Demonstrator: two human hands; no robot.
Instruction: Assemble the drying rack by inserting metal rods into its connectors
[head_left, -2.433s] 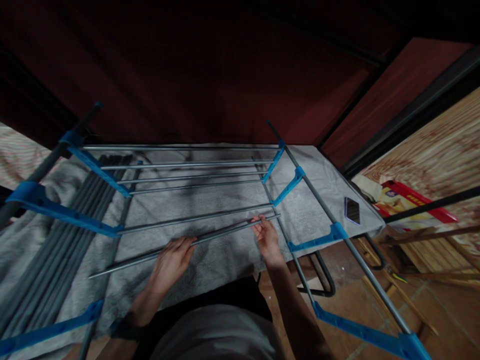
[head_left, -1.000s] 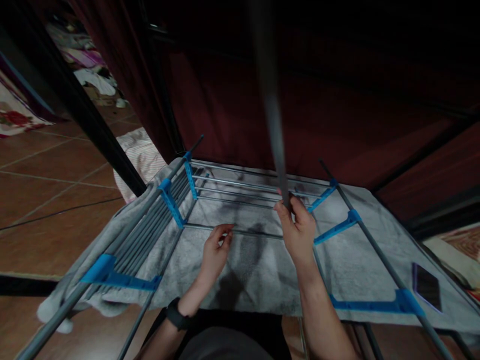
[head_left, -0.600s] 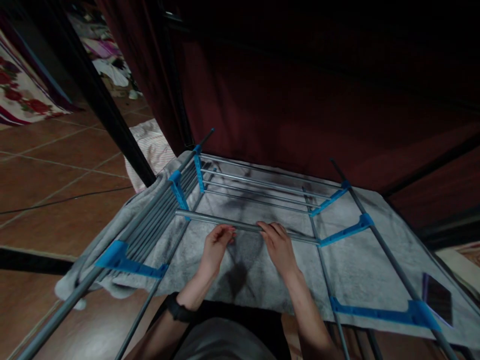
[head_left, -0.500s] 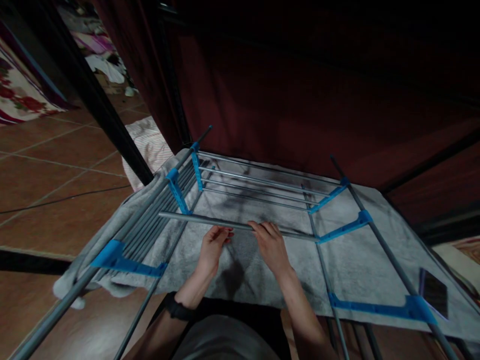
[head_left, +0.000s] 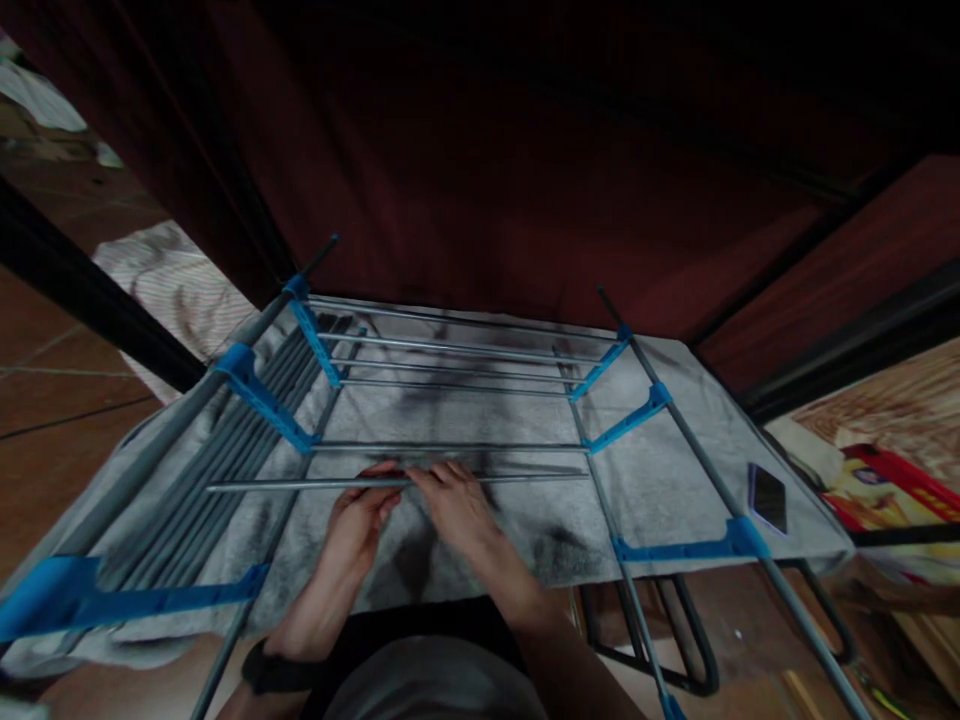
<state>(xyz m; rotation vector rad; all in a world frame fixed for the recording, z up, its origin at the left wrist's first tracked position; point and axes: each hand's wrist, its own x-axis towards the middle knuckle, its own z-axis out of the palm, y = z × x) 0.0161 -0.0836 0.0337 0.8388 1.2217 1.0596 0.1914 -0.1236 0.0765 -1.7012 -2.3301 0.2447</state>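
A grey metal rod (head_left: pixel 300 484) lies crosswise over a rack of grey tubes and blue plastic brackets (head_left: pixel 264 402). My left hand (head_left: pixel 358 517) and my right hand (head_left: pixel 452 505) both grip this rod near its middle, fingers curled round it, side by side. The rod's right end reaches toward the blue bracket (head_left: pixel 628 420) on the right side rail. Several rods are fitted between the brackets farther back (head_left: pixel 450 349). A black watch (head_left: pixel 276 675) is on my left wrist.
The rack rests on a grey towel (head_left: pixel 675 450) over a low table. A bundle of loose grey rods (head_left: pixel 187 470) lies at the left. A phone (head_left: pixel 766 497) lies on the towel at right. A red box (head_left: pixel 885 490) sits on the floor at right. Dark red curtain behind.
The rod, held upright in my right hand a second ago, now lies level across the rack with both hands on it. The view swung right.
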